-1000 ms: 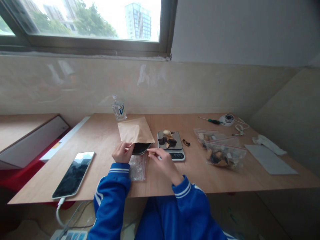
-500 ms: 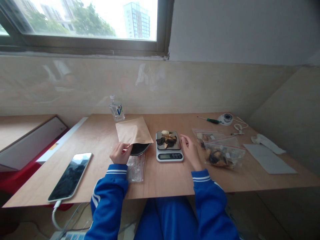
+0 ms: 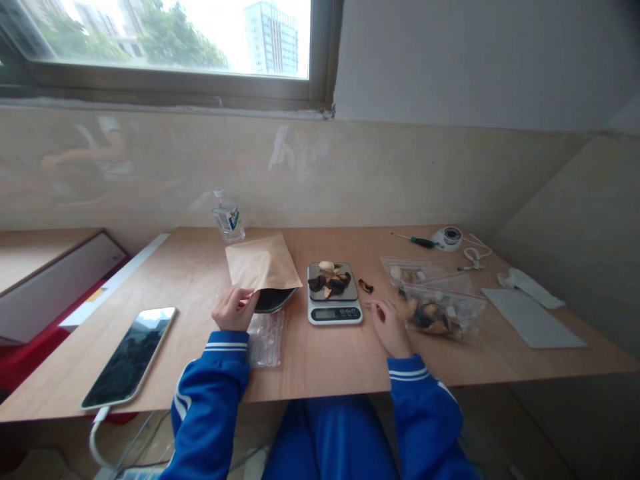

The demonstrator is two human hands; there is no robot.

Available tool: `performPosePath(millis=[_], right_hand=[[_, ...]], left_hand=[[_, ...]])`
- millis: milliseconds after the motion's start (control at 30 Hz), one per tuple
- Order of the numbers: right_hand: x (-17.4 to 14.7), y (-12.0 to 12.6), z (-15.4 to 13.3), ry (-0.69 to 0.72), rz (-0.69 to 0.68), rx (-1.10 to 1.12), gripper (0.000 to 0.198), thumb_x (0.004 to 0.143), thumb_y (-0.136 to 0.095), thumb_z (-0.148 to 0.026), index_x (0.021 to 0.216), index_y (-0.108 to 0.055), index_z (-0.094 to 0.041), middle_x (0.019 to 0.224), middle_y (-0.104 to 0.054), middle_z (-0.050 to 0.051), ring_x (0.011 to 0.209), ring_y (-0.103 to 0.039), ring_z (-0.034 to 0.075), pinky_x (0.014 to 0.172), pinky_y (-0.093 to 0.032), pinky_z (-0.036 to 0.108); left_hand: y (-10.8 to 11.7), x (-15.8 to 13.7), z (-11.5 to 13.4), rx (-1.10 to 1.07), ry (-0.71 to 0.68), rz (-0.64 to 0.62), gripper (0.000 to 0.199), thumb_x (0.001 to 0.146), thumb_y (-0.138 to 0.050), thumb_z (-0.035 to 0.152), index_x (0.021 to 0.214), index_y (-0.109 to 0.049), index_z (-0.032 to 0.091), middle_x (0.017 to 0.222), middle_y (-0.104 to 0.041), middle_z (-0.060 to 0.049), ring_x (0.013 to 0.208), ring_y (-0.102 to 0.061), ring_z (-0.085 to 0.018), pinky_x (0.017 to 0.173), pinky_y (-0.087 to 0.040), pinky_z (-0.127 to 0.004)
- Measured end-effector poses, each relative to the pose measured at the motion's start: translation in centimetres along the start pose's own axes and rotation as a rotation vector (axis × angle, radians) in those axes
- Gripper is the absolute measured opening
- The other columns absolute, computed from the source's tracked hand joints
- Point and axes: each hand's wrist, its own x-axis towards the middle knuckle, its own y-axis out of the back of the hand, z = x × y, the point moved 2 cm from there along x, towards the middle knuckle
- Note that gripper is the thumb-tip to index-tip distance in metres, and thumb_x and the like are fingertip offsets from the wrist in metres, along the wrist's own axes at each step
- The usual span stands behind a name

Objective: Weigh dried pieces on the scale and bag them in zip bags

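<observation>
Left hand (image 3: pixel 233 308) pinches one paper bag (image 3: pixel 263 262); right hand (image 3: pixel 391 327) half-curled, hold unclear; one scale (image 3: pixel 335 314); one phone (image 3: pixel 131 358)

A brown paper bag (image 3: pixel 263 263) rests left of the white scale (image 3: pixel 334 304), gaping open, its inside dark. Dark and pale dried pieces (image 3: pixel 331 281) sit heaped on the scale; one curled piece (image 3: pixel 366 286) lies just right of it.

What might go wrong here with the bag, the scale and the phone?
The left hand holds the brown bag at its open mouth; anything inside might spill.
Dried pieces sit loose on the scale; the nearby right hand could knock some off.
The cable hangs from the phone at the table edge; a snag might drag the phone down.
</observation>
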Motion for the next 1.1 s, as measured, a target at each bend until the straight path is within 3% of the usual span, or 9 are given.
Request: performPosePath(millis=[767,867,967,1033,1100], right_hand=[[-0.1,-0.1,0.3,0.001,-0.016,0.02,0.033,0.091,-0.038,-0.038,0.088,-0.066,-0.02,0.09,-0.066,0.01,0.088,-0.06,0.023,0.079,-0.048,0.037],[-0.1,-0.1,0.3,-0.003,-0.019,0.014,0.032,0.091,-0.038,-0.036,0.089,-0.066,-0.019,0.089,-0.066,0.01,0.088,-0.06,0.023,0.08,-0.048,0.037],[-0.1,-0.1,0.3,0.006,-0.015,0.013,0.031,0.091,-0.038,-0.034,0.089,-0.065,-0.019,0.09,-0.066,0.01,0.089,-0.06,0.023,0.082,-0.048,0.038],[-0.1,-0.1,0.3,0.015,-0.014,0.019,0.031,0.09,-0.038,-0.034,0.088,-0.065,-0.019,0.089,-0.066,0.01,0.089,-0.06,0.023,0.082,-0.048,0.039],[-0.1,-0.1,0.3,0.01,-0.014,0.021,0.031,0.09,-0.038,-0.034,0.088,-0.065,-0.019,0.089,-0.066,0.01,0.088,-0.06,0.023,0.081,-0.048,0.038]], left_hand=[[-0.6,-0.3,-1.6,0.01,-0.029,-0.005,0.022,0.076,-0.064,0.035,0.062,-0.06,0.019,0.056,-0.058,0.001,0.049,-0.052,-0.01,0.045,-0.041,-0.02],[-0.7,-0.1,-2.4,0.142,0.104,0.013,0.019,0.076,-0.062,0.036,0.066,-0.061,0.02,0.064,-0.06,-0.002,0.059,-0.054,-0.015,0.056,-0.044,-0.026],[-0.7,0.1,-3.5,0.345,0.357,0.016,0.011,0.074,-0.058,0.026,0.081,-0.063,0.019,0.081,-0.061,-0.007,0.082,-0.055,-0.024,0.071,-0.044,-0.036],[-0.9,0.2,-3.8,0.373,0.444,-0.039,0.024,0.07,-0.055,0.018,0.092,-0.063,0.018,0.093,-0.06,-0.01,0.093,-0.053,-0.028,0.078,-0.042,-0.04],[-1.1,0.3,-3.6,0.34,0.424,-0.069,0.035,0.067,-0.051,0.011,0.1,-0.061,0.018,0.101,-0.059,-0.011,0.098,-0.052,-0.029,0.084,-0.04,-0.044]])
